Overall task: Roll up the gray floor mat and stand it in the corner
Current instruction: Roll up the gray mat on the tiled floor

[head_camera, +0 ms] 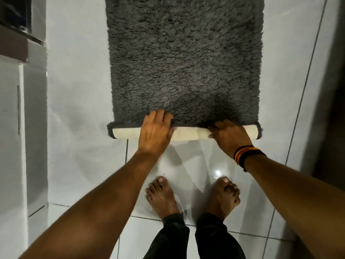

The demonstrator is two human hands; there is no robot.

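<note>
Two hands are down on the near end of the gray floor mat [184, 58], which lies flat on the white tiled floor [78, 101] and runs away from the person toward the top of the view. Only the near edge is turned over, making a slim roll [188, 133] with the cream backing showing outward and dark fringe at both ends. The rest of the mat is unrolled, shaggy side up.

The left hand [155, 131] lies across the roll left of its middle, palm down, fingers curled over the top onto the pile; it presses rather than closes round the roll. The right hand [228, 136] sits right of the middle, fingers bent and clamped over the roll, thumb on the cream backing. A striped wristband [244, 156] in black, red and yellow circles the right wrist.

The person's bare feet [162, 197] stand on the glossy tiles just behind the roll, between the forearms, with dark trouser cuffs at the ankles. A white wall [35, 128] rises along the left, with a dark window frame [15, 21] at the top left corner. A dark upright surface edges the right side, too dim to identify.
</note>
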